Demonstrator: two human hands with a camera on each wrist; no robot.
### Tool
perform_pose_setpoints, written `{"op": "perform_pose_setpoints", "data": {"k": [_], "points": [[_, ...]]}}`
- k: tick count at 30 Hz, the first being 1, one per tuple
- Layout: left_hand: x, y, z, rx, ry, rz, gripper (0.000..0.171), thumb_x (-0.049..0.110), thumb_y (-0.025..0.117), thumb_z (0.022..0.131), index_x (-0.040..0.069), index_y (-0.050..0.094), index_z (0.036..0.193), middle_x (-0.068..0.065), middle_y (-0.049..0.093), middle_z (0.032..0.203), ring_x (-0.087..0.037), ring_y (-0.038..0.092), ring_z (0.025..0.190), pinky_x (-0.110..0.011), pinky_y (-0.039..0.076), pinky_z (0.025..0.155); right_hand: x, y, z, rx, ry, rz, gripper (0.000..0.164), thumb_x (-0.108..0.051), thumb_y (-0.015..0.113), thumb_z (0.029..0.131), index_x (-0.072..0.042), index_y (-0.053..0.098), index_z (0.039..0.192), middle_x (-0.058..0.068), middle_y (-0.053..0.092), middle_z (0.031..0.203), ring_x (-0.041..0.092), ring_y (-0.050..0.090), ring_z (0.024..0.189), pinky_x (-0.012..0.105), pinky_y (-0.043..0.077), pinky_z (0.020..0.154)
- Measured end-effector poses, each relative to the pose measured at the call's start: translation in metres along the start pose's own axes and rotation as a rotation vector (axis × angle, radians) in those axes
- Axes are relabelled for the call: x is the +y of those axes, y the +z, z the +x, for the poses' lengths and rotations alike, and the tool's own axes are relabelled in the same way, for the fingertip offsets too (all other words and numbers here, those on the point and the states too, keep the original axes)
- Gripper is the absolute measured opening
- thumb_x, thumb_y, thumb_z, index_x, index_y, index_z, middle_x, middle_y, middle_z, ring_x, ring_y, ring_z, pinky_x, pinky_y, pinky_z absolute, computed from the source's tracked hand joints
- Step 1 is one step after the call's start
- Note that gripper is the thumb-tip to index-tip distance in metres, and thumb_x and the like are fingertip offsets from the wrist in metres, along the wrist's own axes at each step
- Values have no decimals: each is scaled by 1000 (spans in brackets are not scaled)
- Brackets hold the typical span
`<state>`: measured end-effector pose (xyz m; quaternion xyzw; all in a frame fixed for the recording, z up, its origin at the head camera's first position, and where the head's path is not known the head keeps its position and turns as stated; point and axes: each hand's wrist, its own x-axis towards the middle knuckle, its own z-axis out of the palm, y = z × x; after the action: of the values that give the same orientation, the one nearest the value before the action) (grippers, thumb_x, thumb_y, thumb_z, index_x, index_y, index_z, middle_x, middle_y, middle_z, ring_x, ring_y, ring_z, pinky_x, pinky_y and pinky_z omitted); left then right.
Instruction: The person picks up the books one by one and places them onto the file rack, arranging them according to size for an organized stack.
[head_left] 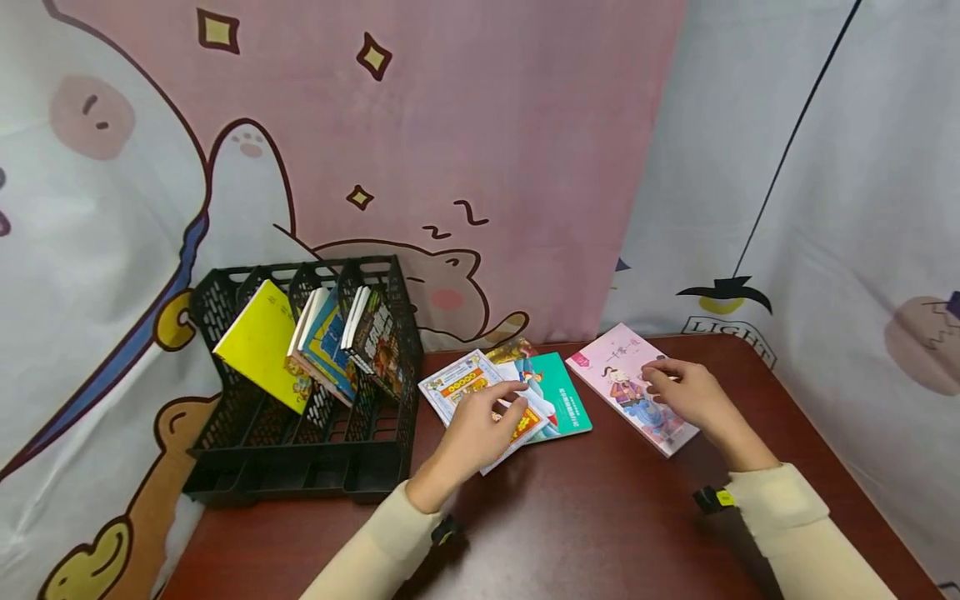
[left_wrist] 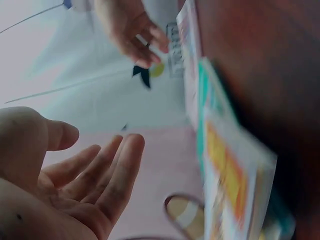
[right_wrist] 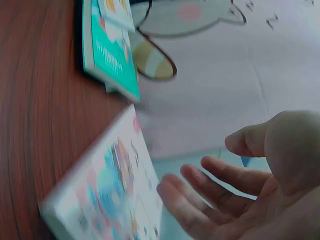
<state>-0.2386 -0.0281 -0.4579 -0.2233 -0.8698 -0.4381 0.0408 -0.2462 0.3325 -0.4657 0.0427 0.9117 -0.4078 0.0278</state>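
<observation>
My left hand (head_left: 480, 423) is above a white book (head_left: 457, 387) with an orange and yellow cover. In the left wrist view its fingers (left_wrist: 120, 175) are loosely bent, the thumb apart from them, nothing held. Beneath the white book lies a green book (head_left: 567, 400), and behind them part of a brown-gold one (head_left: 513, 350) shows. My right hand (head_left: 693, 396) hovers over a pink book (head_left: 618, 379) with a cartoon figure. The right wrist view shows its fingers (right_wrist: 220, 200) relaxed and apart from that book's cover, holding nothing.
A black desktop file rack (head_left: 300, 457) stands at the left of the brown table (head_left: 600, 517). Its slots hold a leaning yellow book (head_left: 262, 346), blue and white books (head_left: 326, 342) and dark-covered books (head_left: 381, 342). A cartoon-printed curtain (head_left: 510, 167) hangs behind the table.
</observation>
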Motion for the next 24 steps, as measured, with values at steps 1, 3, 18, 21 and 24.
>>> {"op": "perform_pose_setpoints", "data": {"k": [1, 3, 18, 21, 24], "points": [[1, 7, 3, -15, 3, 23, 30, 28, 66, 109, 21, 79, 135, 4, 84, 110, -12, 79, 92, -32, 60, 84, 5, -6, -1, 16, 16, -31, 60, -43, 50, 117, 7, 60, 150, 35, 69, 137, 40, 76, 110, 43, 65, 87], [3, 21, 11, -46, 10, 57, 31, 30, 64, 110, 21, 78, 136, 5, 84, 115, -10, 79, 97, -34, 60, 91, 14, -16, -4, 39, 52, -90, 64, -47, 49, 117, 6, 59, 151, 35, 67, 137, 40, 69, 109, 44, 60, 85], [8, 98, 100, -250, -92, 366, 57, 43, 60, 111, 16, 59, 161, -4, 67, 157, -26, 61, 149, -43, 50, 124, 65, -40, -37, 6, 217, 53, 65, -38, 46, 120, 19, 48, 151, 40, 69, 130, 21, 80, 85, 38, 69, 74], [7, 107, 113, -272, -81, 427, 58, 44, 59, 112, 14, 57, 162, -7, 66, 158, -28, 59, 150, -43, 49, 125, 68, -33, -42, -27, 230, 144, 67, -35, 45, 120, 23, 41, 153, 43, 66, 136, 20, 82, 85, 39, 70, 76], [9, 112, 124, -282, -102, 462, 56, 44, 59, 112, 14, 59, 159, -7, 68, 155, -28, 61, 146, -43, 51, 123, 68, -25, -44, -45, 240, 207, 69, -34, 47, 120, 25, 37, 155, 43, 65, 138, 22, 83, 87, 39, 70, 76]]}}
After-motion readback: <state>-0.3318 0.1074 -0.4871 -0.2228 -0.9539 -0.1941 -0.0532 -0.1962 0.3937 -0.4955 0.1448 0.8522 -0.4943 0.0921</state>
